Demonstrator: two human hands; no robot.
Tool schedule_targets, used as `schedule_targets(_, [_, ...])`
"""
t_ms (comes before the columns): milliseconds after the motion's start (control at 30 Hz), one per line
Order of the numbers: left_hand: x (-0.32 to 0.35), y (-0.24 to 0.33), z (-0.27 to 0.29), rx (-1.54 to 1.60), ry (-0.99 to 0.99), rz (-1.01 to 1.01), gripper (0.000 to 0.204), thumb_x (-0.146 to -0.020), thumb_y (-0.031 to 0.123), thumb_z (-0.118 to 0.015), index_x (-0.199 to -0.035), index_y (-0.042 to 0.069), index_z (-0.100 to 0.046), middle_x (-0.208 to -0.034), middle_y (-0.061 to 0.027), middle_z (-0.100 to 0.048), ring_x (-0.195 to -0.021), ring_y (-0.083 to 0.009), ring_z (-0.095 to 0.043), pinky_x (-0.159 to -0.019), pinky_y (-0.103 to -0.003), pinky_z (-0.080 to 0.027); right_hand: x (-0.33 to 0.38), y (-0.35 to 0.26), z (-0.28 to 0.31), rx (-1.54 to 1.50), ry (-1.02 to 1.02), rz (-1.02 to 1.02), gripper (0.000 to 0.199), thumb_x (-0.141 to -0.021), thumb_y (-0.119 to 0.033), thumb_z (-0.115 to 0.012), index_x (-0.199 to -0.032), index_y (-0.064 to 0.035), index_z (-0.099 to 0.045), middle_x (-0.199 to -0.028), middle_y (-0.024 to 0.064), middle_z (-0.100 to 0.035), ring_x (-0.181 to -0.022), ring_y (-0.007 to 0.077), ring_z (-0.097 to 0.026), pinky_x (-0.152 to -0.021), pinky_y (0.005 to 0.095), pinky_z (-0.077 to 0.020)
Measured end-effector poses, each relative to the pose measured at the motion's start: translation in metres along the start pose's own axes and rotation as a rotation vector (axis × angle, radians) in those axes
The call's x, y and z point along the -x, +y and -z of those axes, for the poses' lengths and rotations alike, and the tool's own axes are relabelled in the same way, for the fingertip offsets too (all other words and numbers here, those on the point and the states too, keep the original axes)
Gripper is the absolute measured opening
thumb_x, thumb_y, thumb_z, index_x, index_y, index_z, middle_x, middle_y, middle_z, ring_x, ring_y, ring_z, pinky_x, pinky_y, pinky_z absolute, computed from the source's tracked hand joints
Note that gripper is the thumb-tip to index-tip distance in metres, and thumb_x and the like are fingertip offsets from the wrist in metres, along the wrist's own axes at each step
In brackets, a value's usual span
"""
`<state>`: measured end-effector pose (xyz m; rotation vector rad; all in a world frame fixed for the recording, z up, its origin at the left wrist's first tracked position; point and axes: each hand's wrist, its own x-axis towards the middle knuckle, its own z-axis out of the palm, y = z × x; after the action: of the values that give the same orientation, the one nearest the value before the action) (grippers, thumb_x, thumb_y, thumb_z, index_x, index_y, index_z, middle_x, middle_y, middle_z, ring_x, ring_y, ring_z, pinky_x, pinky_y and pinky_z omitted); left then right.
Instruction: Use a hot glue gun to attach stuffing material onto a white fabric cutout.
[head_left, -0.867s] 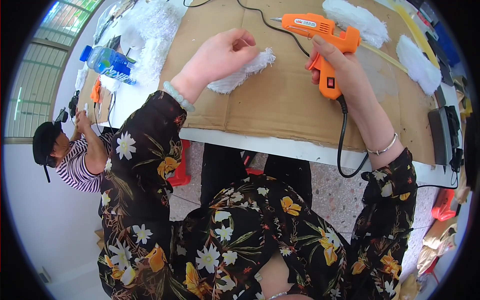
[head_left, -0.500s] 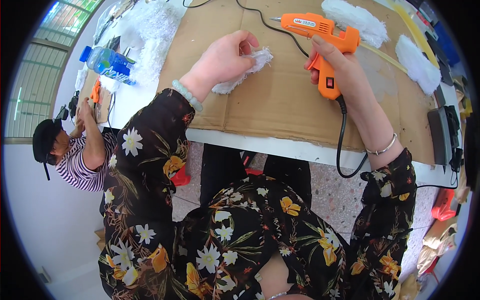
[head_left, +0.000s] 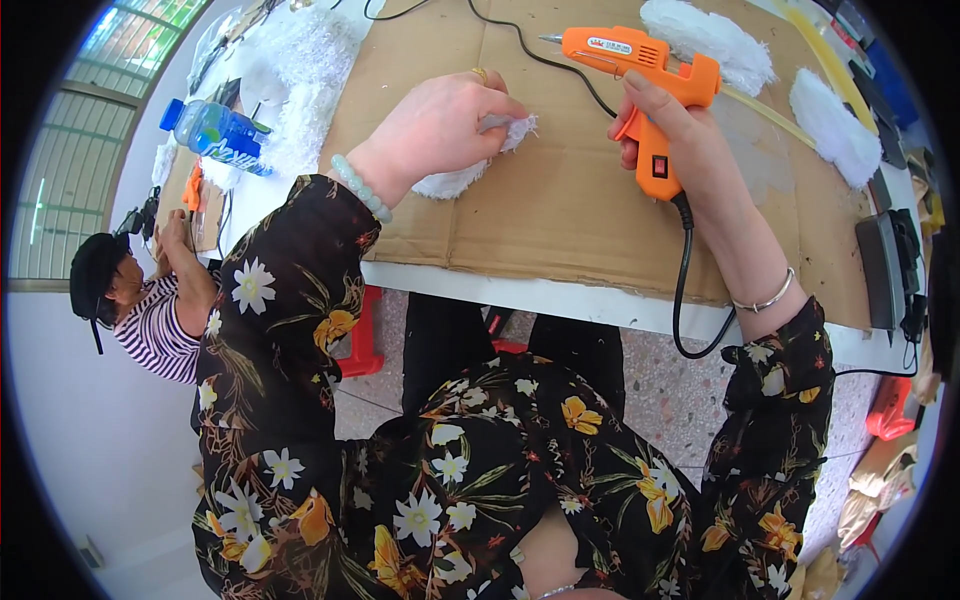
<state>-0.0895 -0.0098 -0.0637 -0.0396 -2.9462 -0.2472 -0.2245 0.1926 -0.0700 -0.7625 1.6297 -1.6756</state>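
Orange glue gun (head_left: 640,75) gripped by right hand (head_left: 680,140).

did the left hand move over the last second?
Yes. The left hand drew back toward the person along the cardboard sheet, curling over the white fluffy strip it presses; its fingers now sit lower against the glue gun.

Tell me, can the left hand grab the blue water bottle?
Probably yes, but not right away. The left hand is busy pinching a white fluffy piece. The water bottle lies off to its left, with nothing between but white fluff.
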Motion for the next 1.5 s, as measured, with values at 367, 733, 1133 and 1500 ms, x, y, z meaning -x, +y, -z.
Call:
schedule_targets(367, [0.022,-0.001,-0.001,-0.095,0.068,-0.133,0.016,-0.081,0.019,-0.059,-0.085,0.006,-0.068,-0.094,-0.0074,-0.066,-0.081,-0.0273,-0.061,-0.072,-0.037,-0.050,-0.003,0.001,0.000,-0.018,-0.015,0.004,0.040,-0.087,-0.046,-0.055,-0.078,-0.0075,-0.058,-0.069,0.0016,-0.059,-0.057,0.0069,-0.055,-0.053,0.0208,-0.0454])
schedule_targets(733, [0.014,0.001,0.002,0.019,0.112,-0.156,0.025,-0.072,0.006,-0.065,-0.095,0.009,-0.057,-0.087,-0.0059,-0.064,-0.090,-0.0267,-0.058,-0.078,-0.036,-0.048,-0.004,0.003,0.002,-0.022,-0.017,0.008,0.040,-0.088,-0.045,-0.056,-0.076,-0.0066,-0.057,-0.067,0.0016,-0.058,-0.056,0.0076,-0.055,-0.052,0.0212,-0.0454])
schedule_targets(1133, [0.015,-0.019,0.008,0.769,0.018,0.352,0.018,-0.089,0.017,-0.055,-0.101,0.006,-0.061,-0.080,-0.0012,-0.068,-0.080,-0.0130,-0.062,-0.073,-0.028,-0.047,-0.005,-0.004,0.001,0.008,0.001,0.032,0.039,-0.089,-0.043,-0.054,-0.075,-0.0066,-0.057,-0.066,0.0025,-0.058,-0.054,0.0081,-0.055,-0.051,0.0215,-0.0442])
schedule_targets(1500, [0.078,0.000,0.005,0.362,0.365,0.438,0.019,-0.081,0.018,-0.064,-0.093,0.003,-0.060,-0.079,-0.0075,-0.064,-0.080,-0.0172,-0.062,-0.072,-0.028,-0.046,-0.002,-0.007,-0.002,0.007,0.019,0.001,0.038,-0.089,-0.041,-0.055,-0.075,-0.0061,-0.057,-0.066,0.0035,-0.058,-0.054,0.0091,-0.055,-0.050,0.0216,-0.0436])
